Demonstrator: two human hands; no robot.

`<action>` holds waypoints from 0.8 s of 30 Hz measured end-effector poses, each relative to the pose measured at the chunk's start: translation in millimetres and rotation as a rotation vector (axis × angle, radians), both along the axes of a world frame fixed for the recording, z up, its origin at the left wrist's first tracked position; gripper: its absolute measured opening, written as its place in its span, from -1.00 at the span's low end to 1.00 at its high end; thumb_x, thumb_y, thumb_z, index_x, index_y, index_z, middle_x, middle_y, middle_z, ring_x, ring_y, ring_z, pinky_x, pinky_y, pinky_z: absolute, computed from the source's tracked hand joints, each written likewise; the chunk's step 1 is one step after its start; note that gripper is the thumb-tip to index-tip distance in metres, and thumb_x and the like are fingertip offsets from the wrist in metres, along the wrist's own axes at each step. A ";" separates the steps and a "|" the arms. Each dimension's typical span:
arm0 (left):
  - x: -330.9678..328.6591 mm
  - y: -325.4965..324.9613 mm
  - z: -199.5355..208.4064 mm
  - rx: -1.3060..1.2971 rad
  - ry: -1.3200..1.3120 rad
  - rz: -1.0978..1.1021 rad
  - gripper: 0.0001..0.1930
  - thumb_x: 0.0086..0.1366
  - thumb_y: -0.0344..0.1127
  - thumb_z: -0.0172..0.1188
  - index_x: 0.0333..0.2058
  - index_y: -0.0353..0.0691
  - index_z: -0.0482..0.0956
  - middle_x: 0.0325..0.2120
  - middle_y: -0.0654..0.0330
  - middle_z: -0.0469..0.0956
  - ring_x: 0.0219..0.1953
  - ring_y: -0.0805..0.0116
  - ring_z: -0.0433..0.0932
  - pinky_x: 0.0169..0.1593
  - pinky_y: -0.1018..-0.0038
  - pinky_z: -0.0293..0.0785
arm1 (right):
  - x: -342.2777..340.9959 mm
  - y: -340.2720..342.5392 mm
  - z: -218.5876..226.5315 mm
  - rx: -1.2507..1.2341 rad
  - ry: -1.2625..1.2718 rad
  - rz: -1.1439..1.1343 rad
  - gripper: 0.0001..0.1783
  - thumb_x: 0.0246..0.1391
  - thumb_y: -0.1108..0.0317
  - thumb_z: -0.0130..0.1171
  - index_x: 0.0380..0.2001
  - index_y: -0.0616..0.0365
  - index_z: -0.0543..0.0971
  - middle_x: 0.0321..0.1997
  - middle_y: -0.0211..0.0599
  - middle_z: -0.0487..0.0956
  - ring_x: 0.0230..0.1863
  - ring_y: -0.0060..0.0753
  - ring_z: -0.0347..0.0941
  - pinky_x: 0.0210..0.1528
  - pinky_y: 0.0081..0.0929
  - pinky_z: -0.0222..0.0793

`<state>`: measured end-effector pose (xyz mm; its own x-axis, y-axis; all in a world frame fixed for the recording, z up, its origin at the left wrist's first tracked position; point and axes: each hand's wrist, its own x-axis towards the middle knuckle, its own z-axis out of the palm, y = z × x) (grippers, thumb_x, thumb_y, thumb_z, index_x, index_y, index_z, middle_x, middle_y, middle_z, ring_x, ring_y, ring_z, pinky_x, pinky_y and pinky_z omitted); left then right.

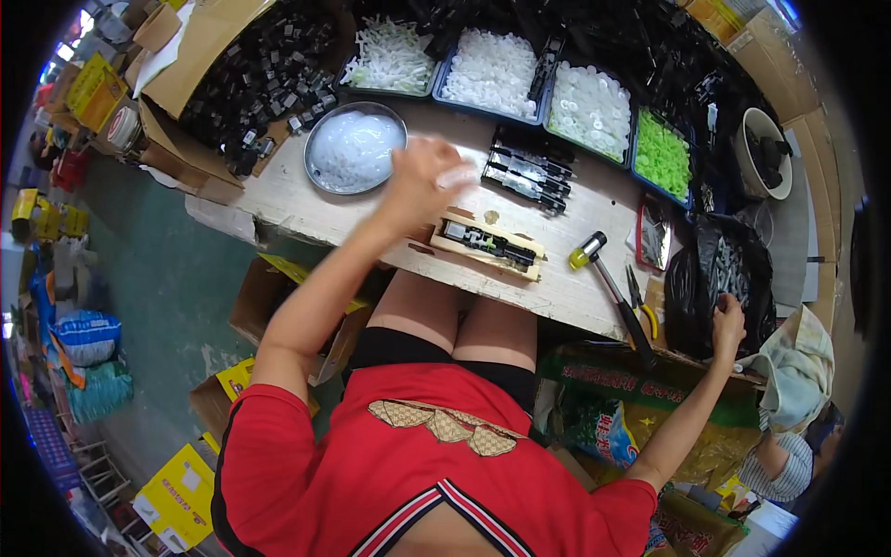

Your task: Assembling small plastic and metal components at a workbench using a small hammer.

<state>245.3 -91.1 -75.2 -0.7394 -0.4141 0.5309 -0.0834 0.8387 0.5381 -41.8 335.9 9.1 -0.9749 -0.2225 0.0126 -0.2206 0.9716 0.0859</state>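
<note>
My left hand (425, 181) is over the bench beside a round metal dish (314, 176) of whitish, glossy material. Motion smears its fingers, so whether they hold anything is unclear. Below it, near the bench's front edge, a wooden fixture (448, 243) carries a black, elongated assembly (490, 243) with a small green part. Several similar black assemblies (529, 176) lie side by side farther back. At the right, my right hand (729, 327) reaches into a black plastic bag (691, 292) of small grey metal pieces (729, 269). Its fingertips are pinched together among them; anything between them is hidden.
Bins along the back hold white parts (489, 74), translucent discs (590, 110) and green pieces (662, 156). Black parts (269, 84) fill a carton at left. A hammer (615, 288), pliers (642, 302) and a red-rimmed tray (640, 243) lie right. Another person's striped sleeve (778, 464) shows lower right.
</note>
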 end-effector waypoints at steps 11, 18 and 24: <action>-70.7 -140.3 27.2 -0.426 -0.336 0.370 -0.77 -0.07 -0.30 0.23 -0.35 -0.11 0.62 -0.43 0.10 0.54 -0.29 0.08 0.48 -0.24 0.24 0.36 | 5.3 -13.7 5.1 0.194 0.034 -0.022 -0.73 -0.04 0.28 0.08 -0.21 0.06 0.49 -0.24 -0.17 0.56 -0.17 -0.04 0.46 -0.17 -0.10 0.24; -61.7 -162.3 37.1 0.068 -0.138 0.244 -0.80 -0.06 -0.41 0.19 -0.37 -0.15 0.61 -0.53 0.05 0.56 -0.45 0.19 0.56 -0.33 0.37 0.47 | -1.4 0.0 -0.1 0.083 0.027 0.035 -0.76 -0.05 0.32 0.03 -0.26 0.08 0.53 -0.25 -0.14 0.56 -0.17 -0.03 0.46 -0.18 -0.09 0.25; -35.9 -164.2 51.7 0.937 0.336 0.075 -0.90 0.10 -0.51 0.15 -0.37 -0.34 0.48 -0.54 0.18 0.49 -0.53 0.42 0.53 -0.53 0.53 0.52 | 11.3 -11.6 7.0 0.010 0.011 -0.005 -0.77 -0.07 0.33 0.01 -0.30 0.07 0.53 -0.27 -0.14 0.56 -0.17 -0.03 0.45 -0.17 -0.07 0.25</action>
